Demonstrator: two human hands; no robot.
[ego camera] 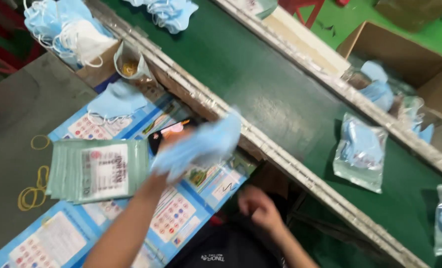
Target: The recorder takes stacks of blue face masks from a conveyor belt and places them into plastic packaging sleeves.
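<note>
My left hand (167,160) is raised over the worktable, gripping a bunch of light blue face masks (201,144) that blur with motion. My right hand (257,206) hangs lower, near my lap beside the table edge, fingers loosely curled with nothing visible in them. A stack of pale green printed pouches (99,169) lies on the table left of the left hand. A single blue mask (117,100) rests farther back on the table.
A green conveyor belt (260,79) runs diagonally, carrying sealed bags of masks (360,151). A pile of loose masks (69,27) sits top left, yellow rubber bands (32,191) lie on the table, and a cardboard box (405,59) stands beyond the belt.
</note>
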